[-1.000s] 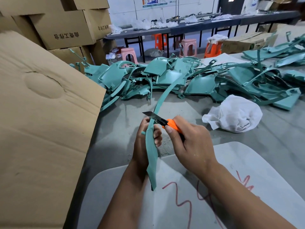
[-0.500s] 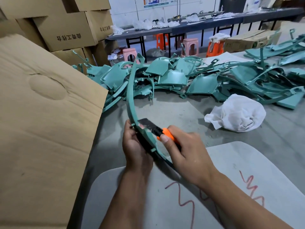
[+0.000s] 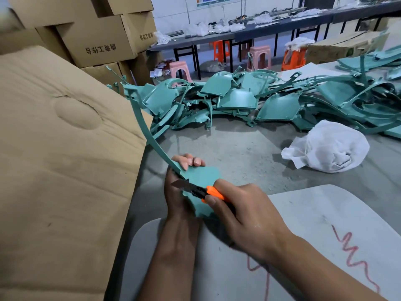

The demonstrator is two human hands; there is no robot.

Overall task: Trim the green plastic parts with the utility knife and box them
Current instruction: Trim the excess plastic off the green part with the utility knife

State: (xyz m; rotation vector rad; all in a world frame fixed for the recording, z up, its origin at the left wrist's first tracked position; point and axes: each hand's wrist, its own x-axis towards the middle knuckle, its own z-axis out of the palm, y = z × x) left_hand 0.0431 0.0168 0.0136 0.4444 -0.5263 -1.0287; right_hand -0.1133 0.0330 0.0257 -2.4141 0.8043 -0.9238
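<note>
Now the left hand (image 3: pixel 184 192) grips the curved green plastic strip (image 3: pixel 149 135) turned flat-face up (edge-on before), right hand (image 3: pixel 245 216) clutching the orange utility knife (image 3: pixel 199 190) across it.

Factory workshop | stacked cardboard boxes (image 3: pixel 95 38) | heap of green plastic parts (image 3: pixel 249 98) on counter (image 3: pixel 234 153) | plastic stools (image 3: pixel 259 56)

Your right hand (image 3: pixel 243 216) covers most of the utility knife (image 3: pixel 201 191); only its blade tip and orange front show. The green part (image 3: pixel 200 181) hides your left hand's (image 3: pixel 180 192) palm. Left of your hands, the cardboard flap (image 3: pixel 65 170) runs off the frame. Far beyond them, box lettering is unreadable.
</note>
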